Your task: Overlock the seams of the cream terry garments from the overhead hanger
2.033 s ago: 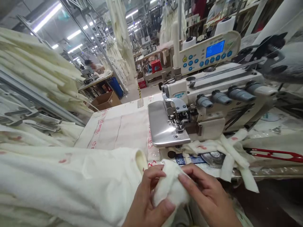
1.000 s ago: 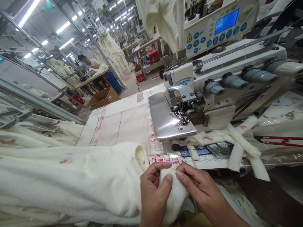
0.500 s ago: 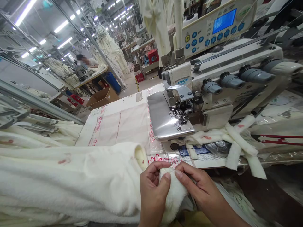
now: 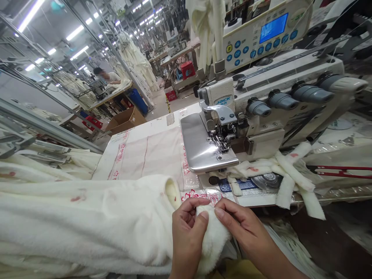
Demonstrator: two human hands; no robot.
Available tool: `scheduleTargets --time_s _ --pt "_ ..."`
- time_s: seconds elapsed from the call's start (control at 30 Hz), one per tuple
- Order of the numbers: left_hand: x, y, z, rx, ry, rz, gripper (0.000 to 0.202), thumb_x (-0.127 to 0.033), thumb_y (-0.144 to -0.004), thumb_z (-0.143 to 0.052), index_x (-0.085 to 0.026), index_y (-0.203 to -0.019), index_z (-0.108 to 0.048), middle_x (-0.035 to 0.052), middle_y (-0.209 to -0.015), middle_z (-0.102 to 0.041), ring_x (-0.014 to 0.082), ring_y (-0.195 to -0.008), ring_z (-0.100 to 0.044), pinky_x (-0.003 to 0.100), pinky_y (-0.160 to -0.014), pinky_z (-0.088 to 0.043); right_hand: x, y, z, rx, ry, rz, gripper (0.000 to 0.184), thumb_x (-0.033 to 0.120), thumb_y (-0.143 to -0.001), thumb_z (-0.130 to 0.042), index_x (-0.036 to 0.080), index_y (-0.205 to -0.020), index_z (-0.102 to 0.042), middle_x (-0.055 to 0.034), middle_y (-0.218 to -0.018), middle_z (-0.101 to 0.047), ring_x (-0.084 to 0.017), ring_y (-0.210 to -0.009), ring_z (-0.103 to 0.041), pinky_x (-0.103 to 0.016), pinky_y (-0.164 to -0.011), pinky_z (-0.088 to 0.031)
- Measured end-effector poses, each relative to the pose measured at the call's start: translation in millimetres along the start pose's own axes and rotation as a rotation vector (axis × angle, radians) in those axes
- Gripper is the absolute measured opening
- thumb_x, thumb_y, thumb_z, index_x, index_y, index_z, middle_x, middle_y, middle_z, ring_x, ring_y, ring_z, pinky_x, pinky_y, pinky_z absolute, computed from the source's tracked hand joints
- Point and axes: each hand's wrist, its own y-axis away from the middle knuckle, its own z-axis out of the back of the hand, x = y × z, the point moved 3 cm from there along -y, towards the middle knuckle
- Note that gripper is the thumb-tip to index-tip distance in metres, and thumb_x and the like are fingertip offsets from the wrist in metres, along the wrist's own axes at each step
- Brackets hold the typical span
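Observation:
A cream fleece garment (image 4: 87, 221) lies bunched across the near table, running off to the left. My left hand (image 4: 186, 236) pinches a folded edge of that fleece between thumb and fingers. My right hand (image 4: 244, 232) grips the same edge from the other side, fingertips almost meeting the left thumb. Both hands sit at the table's near edge, in front of the overlock sewing machine (image 4: 261, 112). Its presser foot (image 4: 222, 141) and shiny metal plate (image 4: 200, 149) stand apart from the fabric I hold.
Fleece offcut strips (image 4: 290, 174) lie below the machine. Red-handled snips (image 4: 340, 170) rest at the right. A control panel (image 4: 261, 35) with a blue screen stands behind the machine. Stacked cream garments (image 4: 35, 166) fill the left. A person works at a far table (image 4: 110, 91); a cardboard box (image 4: 124, 120) sits nearby.
My view has lifted and shifted since two seconds ago. Both hands have tightened their pinch on the fleece edge, moving slightly closer together; in the last half second almost nothing moved.

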Motion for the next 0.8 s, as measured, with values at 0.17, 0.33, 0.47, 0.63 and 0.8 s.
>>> scheduleTargets --time_s 0.17,0.33,0.47,0.63,0.8 --pt "0 0 -0.9 0.004 0.001 0.010 0.017 -0.025 -0.070 -0.062 -0.016 -0.084 -0.064 0.0047 -0.081 -0.066 0.0181 -0.080 -0.059 0.024 -0.070 -0.044 2 1 0 0.006 -0.002 0.003 0.033 0.043 -0.090 -0.042 0.019 -0.068 -0.046 0.0030 -0.063 -0.040 -0.013 -0.060 -0.036 -0.023 -0.055 -0.030" --pt "-5 1 -0.9 -0.012 -0.013 0.004 0.016 -0.019 -0.067 -0.061 -0.015 -0.082 -0.064 0.0033 -0.077 -0.065 0.0157 -0.075 -0.058 0.022 -0.068 -0.044 6 1 -1 0.006 0.005 -0.008 0.034 0.043 -0.090 -0.041 0.018 -0.067 -0.045 0.0033 -0.063 -0.038 -0.012 -0.060 -0.034 -0.022 -0.054 -0.029" --pt "-3 2 -0.8 -0.017 0.019 0.022 0.015 -0.019 -0.067 -0.062 -0.015 -0.081 -0.064 0.0026 -0.075 -0.065 0.0141 -0.073 -0.057 0.021 -0.066 -0.043 4 1 -1 0.005 0.002 -0.010 0.034 0.043 -0.090 -0.042 0.018 -0.067 -0.045 0.0036 -0.062 -0.037 -0.012 -0.059 -0.034 -0.022 -0.054 -0.028" --pt "4 1 3.1 -0.016 0.217 0.116 0.020 -0.024 -0.065 -0.067 -0.015 -0.082 -0.062 0.0012 -0.069 -0.062 0.0104 -0.060 -0.052 0.020 -0.056 -0.042 5 2 0 0.089 -0.052 -0.031 0.028 0.041 -0.089 -0.046 0.018 -0.074 -0.051 0.0023 -0.069 -0.045 -0.012 -0.065 -0.039 -0.022 -0.058 -0.033" --pt "1 -2 8.7 -0.066 0.370 0.178 0.027 -0.024 -0.058 -0.072 -0.015 -0.080 -0.060 -0.0011 -0.059 -0.058 0.0078 -0.049 -0.047 0.018 -0.046 -0.037 12 3 2 0.122 -0.121 -0.060 0.022 0.038 -0.086 -0.051 0.018 -0.080 -0.058 0.0007 -0.076 -0.053 -0.013 -0.071 -0.046 -0.022 -0.064 -0.038"
